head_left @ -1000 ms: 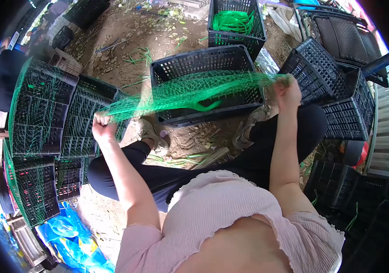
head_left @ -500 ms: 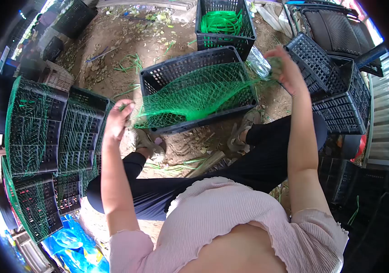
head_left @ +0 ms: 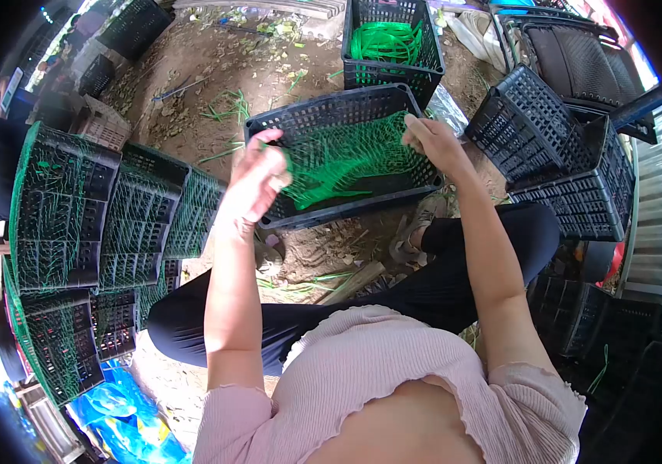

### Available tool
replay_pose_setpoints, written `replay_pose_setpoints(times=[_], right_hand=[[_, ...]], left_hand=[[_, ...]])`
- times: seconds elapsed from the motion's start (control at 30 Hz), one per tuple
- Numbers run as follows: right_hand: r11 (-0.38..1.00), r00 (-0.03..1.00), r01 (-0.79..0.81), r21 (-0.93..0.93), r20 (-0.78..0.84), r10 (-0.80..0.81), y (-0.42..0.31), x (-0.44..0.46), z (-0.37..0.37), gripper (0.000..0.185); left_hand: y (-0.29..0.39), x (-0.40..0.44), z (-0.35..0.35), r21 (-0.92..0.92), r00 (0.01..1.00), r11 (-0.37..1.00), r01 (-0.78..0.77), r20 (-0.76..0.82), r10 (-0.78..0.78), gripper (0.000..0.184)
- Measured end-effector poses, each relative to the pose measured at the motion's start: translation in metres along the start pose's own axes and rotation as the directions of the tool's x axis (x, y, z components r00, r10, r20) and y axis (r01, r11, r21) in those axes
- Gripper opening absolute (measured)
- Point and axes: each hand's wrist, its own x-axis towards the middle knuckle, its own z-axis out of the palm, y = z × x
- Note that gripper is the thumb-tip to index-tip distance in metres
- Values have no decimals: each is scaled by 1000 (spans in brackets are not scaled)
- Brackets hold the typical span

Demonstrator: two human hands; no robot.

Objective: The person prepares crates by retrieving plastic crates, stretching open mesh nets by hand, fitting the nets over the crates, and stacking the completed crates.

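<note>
Where the left side of the view begins, several black crates (head_left: 139, 213) stand close together under green mesh (head_left: 20, 185) with a thick edge. Below them lies crumpled blue plastic (head_left: 118, 410) with yellow patches.

Next comes the left hand (head_left: 257, 178), raised at the left end of the open crate (head_left: 346, 203), its fingers partly curled and blurred. The green net (head_left: 338, 166) reaches right up to this hand, but whether the fingers grip it cannot be told. Beneath the forearm, part of one shoe (head_left: 269, 261) shows on the dirt floor (head_left: 191, 58).

From there the net spans rightward between the two hands, over the open crate, its lower part bunched into a denser, brighter green band while the upper part is spread thin enough to show the crate behind it. The crate sits at a slant on the floor, just ahead of the feet. Behind it, to the upper right, an upright crate (head_left: 393, 77) holds a heap of bright green strips (head_left: 386, 40).

At the right end of the net, the right hand (head_left: 433, 145) is narrowed, with thumb and fingertips closed on the mesh near the open crate's rim. The other shoe (head_left: 408, 241) is below it, near the crate's lower right corner. Farther right, a tilted crate (head_left: 523, 116) leans on another crate (head_left: 574, 205), and corrugated metal (head_left: 656, 209) stands at the edge.
</note>
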Motion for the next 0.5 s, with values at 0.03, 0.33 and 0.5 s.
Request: replay_pose_setpoints(times=[0.03, 0.33, 0.5], right_hand=[[989, 995, -95, 113, 37, 92, 0, 2, 2, 39], [705, 794, 504, -499, -53, -605, -66, -62, 24, 44], [813, 901, 428, -395, 114, -419, -34, -58, 81, 51]], left_hand=[[1, -5, 16, 127, 1000, 992, 21, 18, -23, 58], [-41, 0, 13, 625, 884, 740, 248, -459, 92, 6], [-45, -4, 32, 529, 917, 835, 153, -390, 79, 13]])
